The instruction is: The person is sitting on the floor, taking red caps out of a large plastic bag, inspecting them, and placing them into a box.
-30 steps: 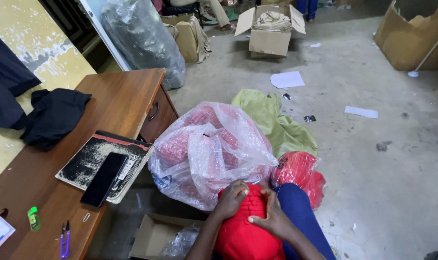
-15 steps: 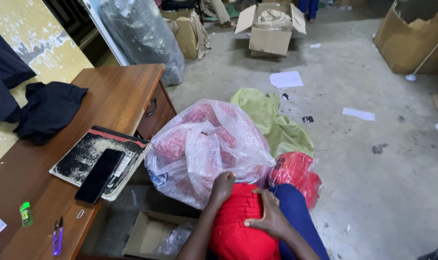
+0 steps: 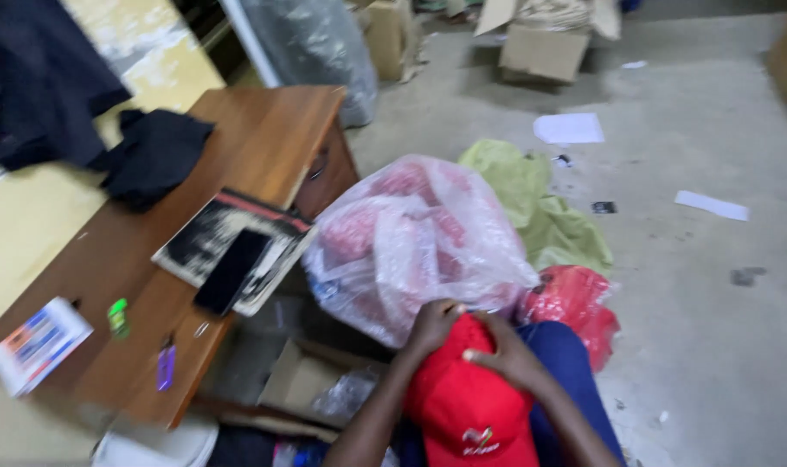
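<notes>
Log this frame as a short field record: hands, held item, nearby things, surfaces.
left hand: left hand on the top of the red cap, fingers curled over its crown
right hand: right hand spread over the cap's upper right side
held item: red cap, on the person's lap, small emblem near the bottom edge
ahead of hands: clear plastic bag full of red items, touching the cap's top
right of bag: smaller red bag; green cloth behind
desk: wooden desk with black phone on a dark book
floor: concrete, scattered papers, cardboard boxes
</notes>
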